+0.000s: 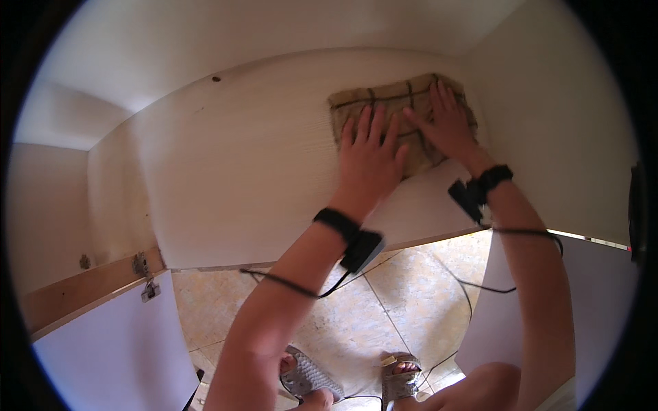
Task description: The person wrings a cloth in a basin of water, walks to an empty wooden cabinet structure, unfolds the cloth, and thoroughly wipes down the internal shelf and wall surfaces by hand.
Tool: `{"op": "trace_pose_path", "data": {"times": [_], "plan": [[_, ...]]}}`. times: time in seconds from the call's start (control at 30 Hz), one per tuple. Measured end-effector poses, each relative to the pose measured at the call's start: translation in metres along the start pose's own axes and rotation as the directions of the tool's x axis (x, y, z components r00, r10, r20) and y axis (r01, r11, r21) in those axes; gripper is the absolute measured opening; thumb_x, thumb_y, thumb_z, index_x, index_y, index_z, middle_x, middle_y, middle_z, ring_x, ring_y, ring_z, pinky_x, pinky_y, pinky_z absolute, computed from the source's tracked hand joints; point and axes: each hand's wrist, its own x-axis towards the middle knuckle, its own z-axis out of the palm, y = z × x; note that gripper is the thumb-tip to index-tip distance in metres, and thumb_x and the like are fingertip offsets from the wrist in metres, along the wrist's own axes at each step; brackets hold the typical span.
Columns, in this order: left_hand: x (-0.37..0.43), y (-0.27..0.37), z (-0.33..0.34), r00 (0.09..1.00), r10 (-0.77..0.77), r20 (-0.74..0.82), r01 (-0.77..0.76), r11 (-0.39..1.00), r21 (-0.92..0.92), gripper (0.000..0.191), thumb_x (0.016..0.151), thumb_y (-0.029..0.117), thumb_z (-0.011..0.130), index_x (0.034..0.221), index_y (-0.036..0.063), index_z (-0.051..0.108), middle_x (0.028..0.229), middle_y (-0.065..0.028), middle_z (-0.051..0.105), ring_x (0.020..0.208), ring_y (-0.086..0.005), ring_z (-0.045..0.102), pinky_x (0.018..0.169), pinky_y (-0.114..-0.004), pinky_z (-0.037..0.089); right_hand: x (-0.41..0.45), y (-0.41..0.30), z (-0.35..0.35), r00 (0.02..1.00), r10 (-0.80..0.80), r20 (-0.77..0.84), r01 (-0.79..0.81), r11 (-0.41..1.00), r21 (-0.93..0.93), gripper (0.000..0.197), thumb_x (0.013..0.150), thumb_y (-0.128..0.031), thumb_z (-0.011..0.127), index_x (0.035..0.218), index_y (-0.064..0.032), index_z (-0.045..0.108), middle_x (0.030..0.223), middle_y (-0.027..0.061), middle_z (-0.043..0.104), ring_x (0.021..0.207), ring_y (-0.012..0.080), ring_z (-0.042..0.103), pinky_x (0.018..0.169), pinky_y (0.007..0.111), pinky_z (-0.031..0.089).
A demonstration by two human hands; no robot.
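Note:
A tan cloth with dark checked lines lies folded flat on the white cabinet shelf, near its right end. My left hand rests palm down over the cloth's left front part, fingers spread. On its right part lies my right hand, also flat with the thumb apart from the fingers. Neither hand grips the cloth; both press or rest on top of it. Each wrist wears a black strap with a small dark device and a cable.
Cabinet walls enclose the shelf at the back and on the right side. An open white door hangs at left on a metal hinge, another door panel at right. Below are floor tiles and sandalled feet. Black cables loop near the arms.

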Motion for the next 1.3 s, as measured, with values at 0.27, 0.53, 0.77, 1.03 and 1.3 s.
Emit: {"op": "trace_pose_path", "data": {"times": [0.27,0.53,0.77,1.03,1.3], "plan": [[0.044,-0.024,0.02,0.975,-0.134,-0.179,0.139,0.99,0.019,0.058,0.103,0.039,0.049,0.152,0.007,0.047,0.154,-0.0166,0.048,0.147,-0.0328,0.038,0.121,-0.052,0.022,0.104,-0.037,0.006,0.99,-0.035,-0.139,0.037,0.999,0.017,0.111,0.087,-0.081,0.046,0.163,-0.0033,0.022,0.17,0.0188,0.017,0.157,0.0365,0.013,0.127,0.049,0.013],[-0.023,-0.101,-0.04,0.972,-0.196,-0.129,0.209,0.972,0.102,0.056,0.105,0.037,0.047,0.152,0.0059,0.046,0.157,-0.0163,0.046,0.148,-0.0336,0.038,0.12,-0.053,0.025,0.087,-0.151,0.007,0.982,-0.134,-0.133,0.141,0.989,0.041,0.107,0.087,-0.077,0.05,0.161,-0.0029,0.026,0.168,0.0169,0.024,0.156,0.0341,0.019,0.126,0.049,0.014],[-0.076,-0.157,-0.092,0.948,-0.299,-0.109,0.317,0.916,0.246,0.055,0.107,0.036,0.043,0.153,0.0067,0.044,0.158,-0.0156,0.044,0.148,-0.0348,0.037,0.12,-0.053,0.026,0.084,-0.257,0.014,0.926,-0.333,-0.176,0.349,0.935,0.069,0.105,0.087,-0.076,0.052,0.161,-0.006,0.028,0.169,0.0122,0.024,0.157,0.0294,0.019,0.126,0.051,0.015],[-0.074,-0.152,-0.082,0.944,-0.294,-0.151,0.326,0.901,0.287,0.054,0.106,0.035,0.044,0.155,0.0108,0.043,0.16,-0.0166,0.041,0.149,-0.0373,0.035,0.121,-0.055,0.025,0.073,-0.247,0.029,0.885,-0.34,-0.317,0.386,0.918,0.095,0.102,0.089,-0.078,0.048,0.161,-0.0075,0.029,0.169,0.0097,0.026,0.156,0.0267,0.022,0.126,0.048,0.017],[-0.033,-0.078,-0.038,0.986,-0.132,-0.101,0.139,0.988,0.065,0.057,0.104,0.037,0.046,0.153,0.0089,0.045,0.159,-0.0171,0.043,0.149,-0.0359,0.035,0.123,-0.055,0.02,0.024,-0.114,0.013,0.968,-0.104,-0.228,0.081,0.991,-0.108,0.099,0.094,-0.078,0.042,0.163,-0.0082,0.025,0.169,0.0153,0.024,0.156,0.0334,0.019,0.126,0.05,0.016]]}}
